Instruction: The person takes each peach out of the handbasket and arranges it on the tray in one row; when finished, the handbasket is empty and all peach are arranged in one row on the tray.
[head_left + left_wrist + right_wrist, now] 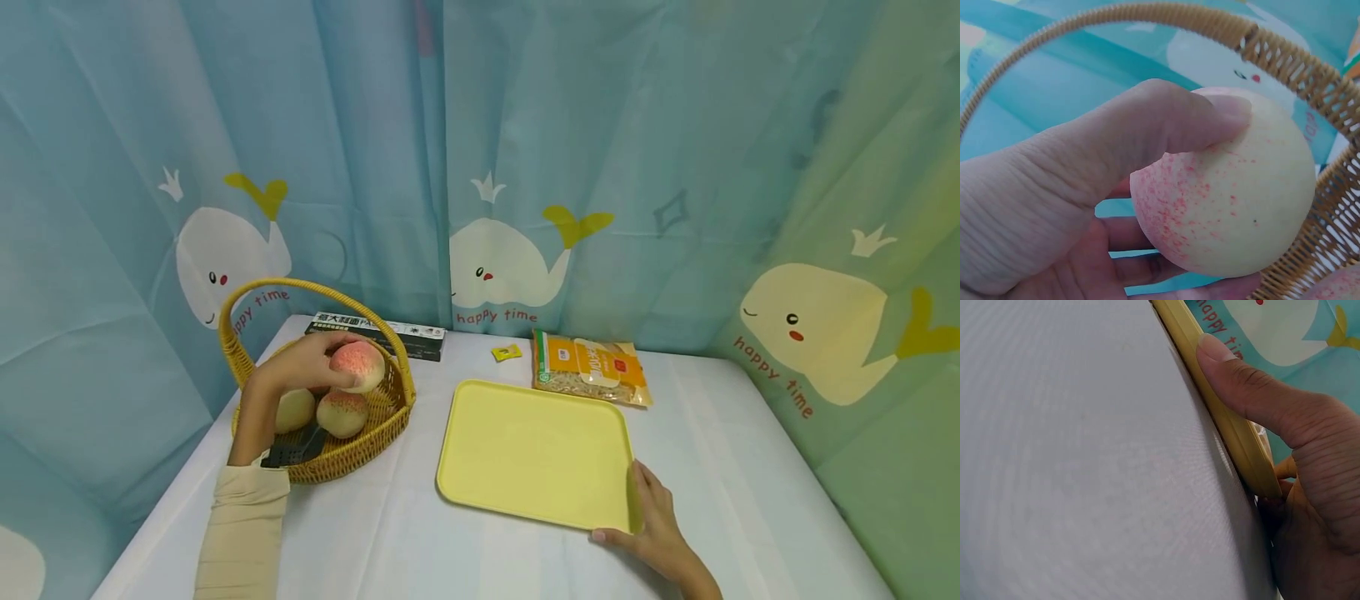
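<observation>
My left hand (300,367) holds a pink and cream peach (360,365) above the wicker basket (360,457), under its arched handle. Up close in the left wrist view, the thumb presses one side of the peach (1254,194) and the fingers curl beneath it. Two more peaches are visible in the basket, one speckled red (343,415) and one paler (294,412). On the right, my right hand (660,529) grips the near right corner of a flat yellow tray (536,454), thumb along the front edge and fingers on the right side.
A dark object (297,447) lies in the basket, its kind unclear. Behind the basket sits a black and white box (420,340). A small yellow packet (507,352) and an orange food bag (592,369) lie beyond the tray. Whale-print curtains (525,125) surround the white table.
</observation>
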Available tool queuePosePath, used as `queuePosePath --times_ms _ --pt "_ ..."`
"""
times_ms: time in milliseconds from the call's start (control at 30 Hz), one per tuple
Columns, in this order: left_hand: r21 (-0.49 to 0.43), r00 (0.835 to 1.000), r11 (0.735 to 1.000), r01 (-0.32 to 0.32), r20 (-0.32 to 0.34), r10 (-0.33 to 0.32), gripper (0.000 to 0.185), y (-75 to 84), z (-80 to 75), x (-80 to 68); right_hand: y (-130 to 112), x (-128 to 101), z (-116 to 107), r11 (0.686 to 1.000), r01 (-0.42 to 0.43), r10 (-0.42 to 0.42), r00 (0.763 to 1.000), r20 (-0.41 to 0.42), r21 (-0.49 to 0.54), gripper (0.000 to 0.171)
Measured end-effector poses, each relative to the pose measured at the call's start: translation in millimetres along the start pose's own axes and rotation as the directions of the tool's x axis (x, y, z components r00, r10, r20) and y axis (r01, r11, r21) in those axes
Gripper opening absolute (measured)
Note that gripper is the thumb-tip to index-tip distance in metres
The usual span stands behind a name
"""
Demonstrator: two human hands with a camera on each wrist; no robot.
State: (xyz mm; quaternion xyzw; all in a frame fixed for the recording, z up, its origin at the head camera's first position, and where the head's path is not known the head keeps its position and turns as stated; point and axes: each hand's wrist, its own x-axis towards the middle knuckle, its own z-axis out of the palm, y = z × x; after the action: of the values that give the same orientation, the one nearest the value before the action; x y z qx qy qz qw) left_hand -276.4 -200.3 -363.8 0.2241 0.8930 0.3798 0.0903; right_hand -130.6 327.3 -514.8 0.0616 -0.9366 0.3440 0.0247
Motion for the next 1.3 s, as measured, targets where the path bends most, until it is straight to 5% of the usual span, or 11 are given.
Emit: queuePosePath --times_ms 433,767,1000,1300 --pt "0.085 0.996 0.993 -0.084 -0.031 0.086 0.057 23.4 5.5 -25.1 3 -1 1 0.999 0.017 -0.017 1.000 -0.009 0.047 0.120" --pt "0.075 0.985 0.984 -0.161 0.068 0.156 0.056 57.9 16.9 -35.6 3 -1 2 0.999 0.037 -0.036 0.999 -0.029 0.022 0.123" --pt "0.084 0.963 0.967 -0.240 0.144 0.227 0.057 82.2 37.4 -26.7 3 -1 2 0.999 0.032 -0.031 0.999 -0.030 0.028 0.123" --pt "0.020 0.931 0.957 -0.288 0.241 0.275 0.055 98.3 84.1 0.5 1 -1 0 0.999 0.015 -0.015 1.000 -0.024 0.032 0.124"
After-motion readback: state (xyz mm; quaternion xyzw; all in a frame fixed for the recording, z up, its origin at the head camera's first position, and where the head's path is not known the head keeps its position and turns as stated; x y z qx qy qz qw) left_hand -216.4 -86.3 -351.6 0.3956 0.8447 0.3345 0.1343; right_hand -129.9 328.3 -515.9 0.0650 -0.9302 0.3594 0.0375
